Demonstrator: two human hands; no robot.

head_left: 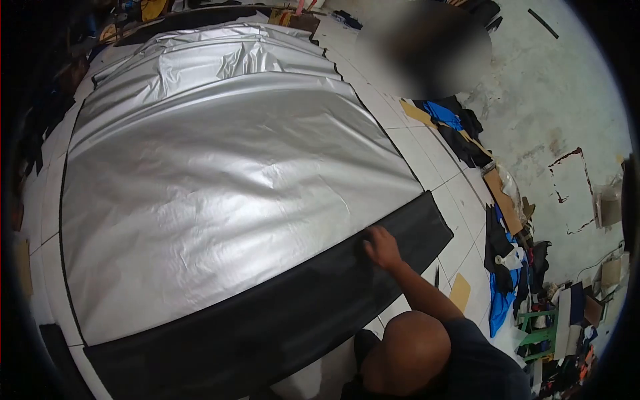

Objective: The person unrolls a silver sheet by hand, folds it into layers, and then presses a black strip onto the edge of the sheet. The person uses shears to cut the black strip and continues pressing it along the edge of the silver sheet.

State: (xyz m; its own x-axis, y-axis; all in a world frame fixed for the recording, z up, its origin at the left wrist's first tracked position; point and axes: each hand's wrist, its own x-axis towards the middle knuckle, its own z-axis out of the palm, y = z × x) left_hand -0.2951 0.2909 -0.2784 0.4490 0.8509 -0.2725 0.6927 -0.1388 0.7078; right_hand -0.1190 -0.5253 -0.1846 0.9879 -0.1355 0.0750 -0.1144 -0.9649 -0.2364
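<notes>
A large silver sheet point(253, 167) lies spread over the floor, wrinkled and bunched toward its far end. Along its near side runs a wide black fabric band point(293, 300). My right hand point(383, 247) rests on that band close to the border with the silver sheet, fingers slightly bent and thumb apart from them. Nothing can be seen held in it. My left hand is out of view. A bent bare knee point(417, 347) shows below my right forearm.
White tiles point(460, 207) border the sheet on the right. Beyond them lie blue and black cloth scraps point(443, 117), a cardboard strip point(503, 200) and a green stand point(539, 333) amid clutter. A tan piece point(460, 293) lies near my forearm. One area at the top is blurred.
</notes>
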